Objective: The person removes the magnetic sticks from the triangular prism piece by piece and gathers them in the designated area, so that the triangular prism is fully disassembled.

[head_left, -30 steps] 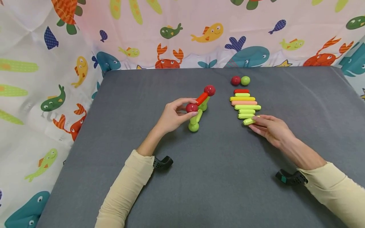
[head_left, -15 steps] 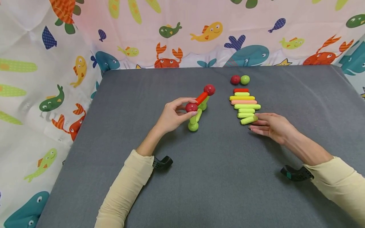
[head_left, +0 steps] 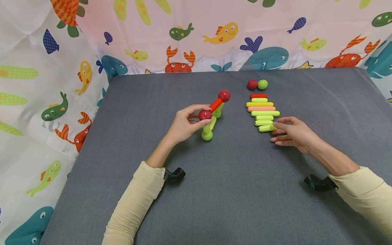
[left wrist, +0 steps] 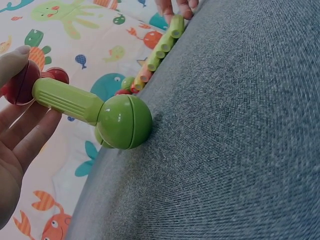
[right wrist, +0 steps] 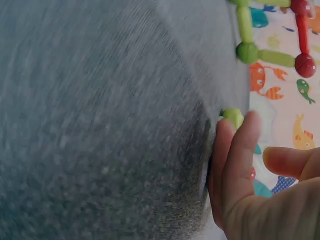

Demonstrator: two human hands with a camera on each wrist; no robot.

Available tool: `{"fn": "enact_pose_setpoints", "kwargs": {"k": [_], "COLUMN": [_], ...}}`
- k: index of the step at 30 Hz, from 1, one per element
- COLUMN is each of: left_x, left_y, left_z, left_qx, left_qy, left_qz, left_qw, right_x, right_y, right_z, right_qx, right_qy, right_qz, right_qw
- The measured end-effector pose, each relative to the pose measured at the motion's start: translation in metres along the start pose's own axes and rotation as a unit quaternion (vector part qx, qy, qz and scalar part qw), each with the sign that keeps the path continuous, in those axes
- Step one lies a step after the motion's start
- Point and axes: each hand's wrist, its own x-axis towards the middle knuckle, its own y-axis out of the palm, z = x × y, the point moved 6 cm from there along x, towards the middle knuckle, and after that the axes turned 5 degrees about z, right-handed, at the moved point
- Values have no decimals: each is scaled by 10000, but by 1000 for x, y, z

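Observation:
My left hand [head_left: 187,123] pinches a red ball [head_left: 205,115] between thumb and fingers. That ball is a corner of an upright frame of balls and sticks: a red stick [head_left: 216,105] on top leads to another red ball [head_left: 224,96], and green sticks run down to green balls. The near green ball [left wrist: 125,121] is at the cloth. My right hand [head_left: 295,135] has its fingers loosely spread, fingertips at the right end of the nearest green stick [head_left: 266,128]. This stick lies first in a row of sticks, slightly tilted.
Beyond the nearest stick lie several more green sticks [head_left: 265,113], a pink stick [head_left: 261,109], a yellow stick [head_left: 259,104] and a red stick [head_left: 258,96]. Behind them sit a loose red ball [head_left: 252,84] and a loose green ball [head_left: 262,84]. A sea-animal curtain [head_left: 196,13] borders the grey table [head_left: 214,197].
My right hand has let go of the green stick, which now lies at the near end of the row, straighter than before. My left hand still holds the frame in place.

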Motion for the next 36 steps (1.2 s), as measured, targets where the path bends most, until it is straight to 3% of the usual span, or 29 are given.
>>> {"fn": "enact_pose_setpoints", "kwargs": {"k": [4,8,12,15,18,28,36], "left_x": [-1,-1,-2,-2,-1,-1,-1], "left_y": [0,0,-1,-2,-2,-2,-2], "left_z": [0,0,0,0,0,1,1], "left_qx": [13,4,-16,0,24,17,50], "left_qy": [9,25,125,210,237,176,217], "left_qz": [6,5,-2,-8,-5,8,8], "left_qw": [10000,10000,9999,9998,9997,9998,9998], "right_x": [1,1,1,1,1,7,8], "right_y": [-2,-5,-4,0,4,5,4], "right_z": [-2,-1,0,0,0,3,2], "right_qx": [-519,-583,384,1382,1726,998,719], "right_qy": [-10,-161,-230,-98,0,-104,-90], "right_qz": [-80,-262,-21,364,602,461,343], "right_qw": [9986,9978,9990,9897,9831,9939,9968]}}
